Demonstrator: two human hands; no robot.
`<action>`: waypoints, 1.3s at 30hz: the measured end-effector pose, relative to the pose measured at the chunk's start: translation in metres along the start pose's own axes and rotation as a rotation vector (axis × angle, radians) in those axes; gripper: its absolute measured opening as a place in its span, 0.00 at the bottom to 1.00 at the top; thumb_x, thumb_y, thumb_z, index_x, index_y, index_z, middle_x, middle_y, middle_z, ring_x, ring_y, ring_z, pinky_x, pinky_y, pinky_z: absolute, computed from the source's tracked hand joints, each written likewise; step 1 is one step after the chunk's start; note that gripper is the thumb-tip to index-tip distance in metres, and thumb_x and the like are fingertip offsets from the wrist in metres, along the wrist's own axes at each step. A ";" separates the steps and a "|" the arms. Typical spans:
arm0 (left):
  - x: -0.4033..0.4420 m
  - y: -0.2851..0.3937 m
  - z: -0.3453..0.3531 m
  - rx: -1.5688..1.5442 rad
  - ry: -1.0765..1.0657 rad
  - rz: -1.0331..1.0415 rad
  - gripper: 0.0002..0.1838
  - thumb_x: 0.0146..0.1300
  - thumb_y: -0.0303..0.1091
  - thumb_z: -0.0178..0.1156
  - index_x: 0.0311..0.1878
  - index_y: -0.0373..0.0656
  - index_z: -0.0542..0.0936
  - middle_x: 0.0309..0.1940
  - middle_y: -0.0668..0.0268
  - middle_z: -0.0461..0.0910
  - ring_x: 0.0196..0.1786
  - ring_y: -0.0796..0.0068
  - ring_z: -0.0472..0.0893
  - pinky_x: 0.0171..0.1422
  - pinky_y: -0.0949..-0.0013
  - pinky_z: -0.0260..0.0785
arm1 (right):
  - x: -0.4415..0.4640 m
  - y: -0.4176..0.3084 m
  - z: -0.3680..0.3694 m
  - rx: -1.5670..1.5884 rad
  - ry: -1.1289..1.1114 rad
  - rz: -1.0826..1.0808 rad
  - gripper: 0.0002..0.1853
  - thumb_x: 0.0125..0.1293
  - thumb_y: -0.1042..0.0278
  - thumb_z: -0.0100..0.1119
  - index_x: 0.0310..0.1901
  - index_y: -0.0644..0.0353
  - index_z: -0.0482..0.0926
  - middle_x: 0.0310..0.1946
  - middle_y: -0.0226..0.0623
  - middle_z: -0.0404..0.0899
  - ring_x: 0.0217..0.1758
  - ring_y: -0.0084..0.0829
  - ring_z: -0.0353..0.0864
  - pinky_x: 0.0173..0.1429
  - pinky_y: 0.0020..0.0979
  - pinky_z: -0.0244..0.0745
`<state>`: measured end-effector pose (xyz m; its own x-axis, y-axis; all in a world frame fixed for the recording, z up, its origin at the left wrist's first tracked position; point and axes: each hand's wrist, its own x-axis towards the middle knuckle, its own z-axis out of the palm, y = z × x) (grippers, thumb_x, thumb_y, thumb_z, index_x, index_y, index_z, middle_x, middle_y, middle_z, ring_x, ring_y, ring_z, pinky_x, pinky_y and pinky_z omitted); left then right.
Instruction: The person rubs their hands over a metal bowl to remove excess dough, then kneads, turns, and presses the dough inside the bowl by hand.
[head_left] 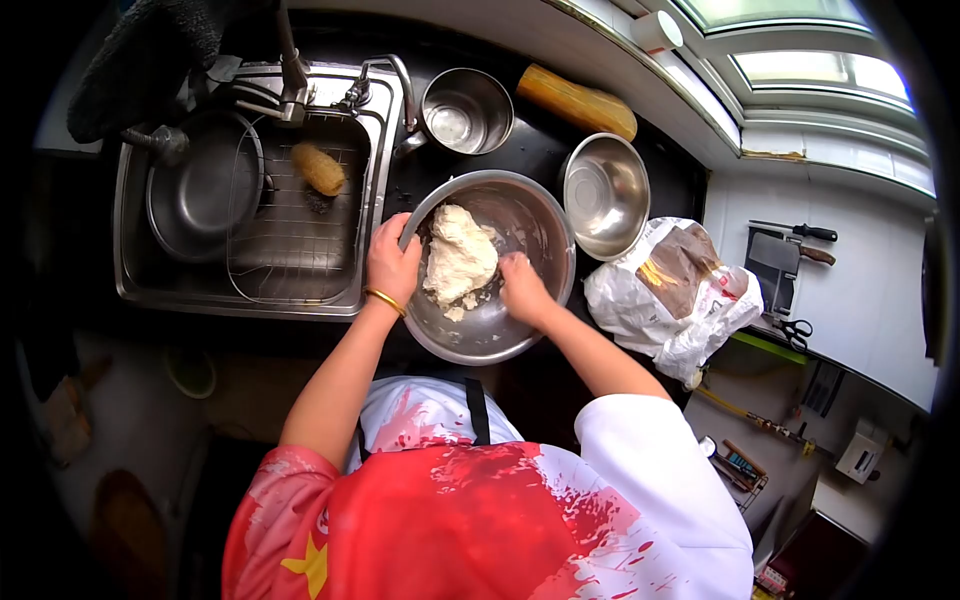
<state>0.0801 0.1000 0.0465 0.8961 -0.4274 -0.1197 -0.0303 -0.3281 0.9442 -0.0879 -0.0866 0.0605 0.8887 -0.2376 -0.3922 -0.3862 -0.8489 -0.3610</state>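
A wide steel mixing bowl (487, 352) stands on the dark counter in front of me. In it lies a rough, pale lump of dough (460, 255), with small crumbs below it and smears on the wall. My left hand (393, 262), a gold bangle at its wrist, is closed on the bowl's left rim. Inside the bowl, at the dough's right side, my right hand (523, 287) has its fingers curled in; whatever they may hold is hidden.
Left is a steel sink (340, 300) with a pan (205, 190), a wire rack and a brown scrubber (318, 170). Behind the bowl stand a saucepan (467, 110) and a long squash (577, 102). To the right are a smaller bowl (606, 195), a plastic bag (670, 290), and knives (775, 255).
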 end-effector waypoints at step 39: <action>0.017 0.002 -0.001 -0.012 -0.133 -0.013 0.17 0.57 0.27 0.57 0.51 0.37 0.77 0.44 0.51 0.80 0.50 0.51 0.78 0.57 0.58 0.69 | 0.052 0.007 -0.038 -0.679 0.354 -0.401 0.12 0.59 0.72 0.50 0.44 0.63 0.78 0.48 0.43 0.74 0.52 0.38 0.74 0.54 0.34 0.74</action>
<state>0.0954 0.0928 0.0465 0.8297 -0.5315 -0.1705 -0.0132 -0.3240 0.9460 -0.0353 -0.1228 0.0699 0.9945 0.1034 -0.0159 0.1045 -0.9715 0.2126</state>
